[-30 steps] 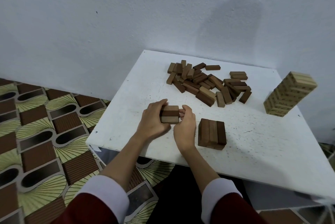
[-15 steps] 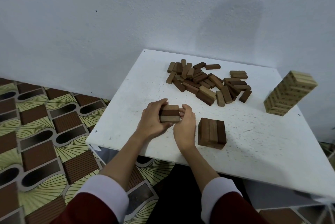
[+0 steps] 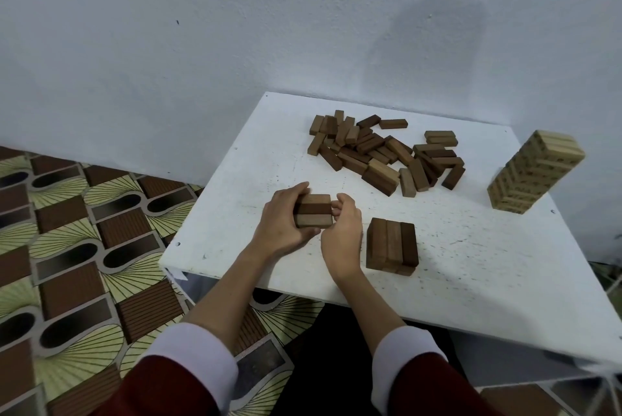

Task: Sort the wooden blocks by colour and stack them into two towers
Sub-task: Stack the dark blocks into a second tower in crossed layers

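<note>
Three brown blocks (image 3: 313,210) lie side by side as one flat layer between my hands, near the front left of the white table (image 3: 471,247). My left hand (image 3: 281,223) grips this layer from the left, with the thumb along its near edge. Its right end is held by the curled fingers of my right hand (image 3: 343,230). Just right of my right hand stands a low dark stack (image 3: 392,247) of brown blocks. A loose pile of brown blocks (image 3: 387,153) covers the table's middle back. At the far right a tall pale tower (image 3: 535,176) stands.
A white wall runs behind the table. Patterned floor (image 3: 84,247) lies to the left, below the table's left edge. The table's front edge runs close under my wrists.
Both hands keep hold of the three-block layer in nearly the same place; it has shifted only slightly. The stack, pile and tower have not moved.
</note>
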The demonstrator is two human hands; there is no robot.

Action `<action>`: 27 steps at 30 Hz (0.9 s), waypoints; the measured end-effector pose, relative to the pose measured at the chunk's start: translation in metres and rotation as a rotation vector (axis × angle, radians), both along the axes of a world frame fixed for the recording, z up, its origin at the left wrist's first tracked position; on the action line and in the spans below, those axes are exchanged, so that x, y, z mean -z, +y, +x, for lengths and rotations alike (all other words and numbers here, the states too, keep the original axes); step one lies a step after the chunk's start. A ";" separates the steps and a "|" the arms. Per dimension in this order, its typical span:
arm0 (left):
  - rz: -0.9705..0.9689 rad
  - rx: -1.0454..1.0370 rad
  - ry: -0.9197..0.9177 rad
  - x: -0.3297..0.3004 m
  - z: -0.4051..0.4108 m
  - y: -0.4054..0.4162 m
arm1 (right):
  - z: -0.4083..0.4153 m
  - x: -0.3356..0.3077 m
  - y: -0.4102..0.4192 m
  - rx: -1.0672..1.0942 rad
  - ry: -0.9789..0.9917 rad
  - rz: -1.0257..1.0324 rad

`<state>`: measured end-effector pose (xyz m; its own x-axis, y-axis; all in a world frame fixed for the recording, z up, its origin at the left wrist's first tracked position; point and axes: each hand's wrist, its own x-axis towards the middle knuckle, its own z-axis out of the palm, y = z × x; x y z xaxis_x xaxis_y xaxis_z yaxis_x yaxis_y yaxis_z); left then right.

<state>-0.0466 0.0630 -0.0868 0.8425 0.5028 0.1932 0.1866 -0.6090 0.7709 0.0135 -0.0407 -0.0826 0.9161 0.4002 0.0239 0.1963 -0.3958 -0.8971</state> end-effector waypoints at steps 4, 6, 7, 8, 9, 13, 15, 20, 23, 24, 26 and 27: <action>-0.077 -0.001 0.015 -0.002 0.000 0.000 | -0.001 -0.004 0.000 0.014 0.022 0.021; -0.151 0.005 0.027 -0.001 -0.001 0.003 | -0.002 -0.007 0.000 0.033 0.034 0.043; -0.182 0.010 0.035 -0.001 -0.001 0.005 | -0.002 -0.009 0.000 0.037 0.031 0.048; -0.205 0.012 0.045 -0.001 -0.002 0.007 | -0.004 -0.012 -0.001 0.035 0.028 0.049; -0.217 0.005 0.052 -0.003 -0.002 0.008 | -0.005 -0.017 -0.002 0.026 0.016 0.052; -0.249 -0.060 -0.002 -0.017 0.003 0.006 | -0.007 -0.050 -0.007 -0.074 0.009 0.101; -0.270 -0.054 -0.071 -0.027 0.005 0.002 | 0.000 -0.066 -0.016 -0.143 0.030 0.146; -0.258 0.070 -0.137 -0.053 0.012 -0.017 | 0.038 -0.093 -0.068 -0.511 -0.107 -0.039; -0.218 0.165 -0.125 -0.061 0.025 -0.039 | 0.064 -0.096 -0.098 -0.619 -0.074 -0.157; -0.209 0.196 -0.122 -0.063 0.030 -0.048 | 0.071 -0.095 -0.109 -0.607 -0.049 -0.158; -0.193 0.242 -0.109 -0.064 0.038 -0.060 | 0.081 -0.093 -0.124 -0.585 -0.014 -0.146; -0.185 0.257 -0.099 -0.064 0.040 -0.065 | 0.083 -0.091 -0.130 -0.578 -0.017 -0.156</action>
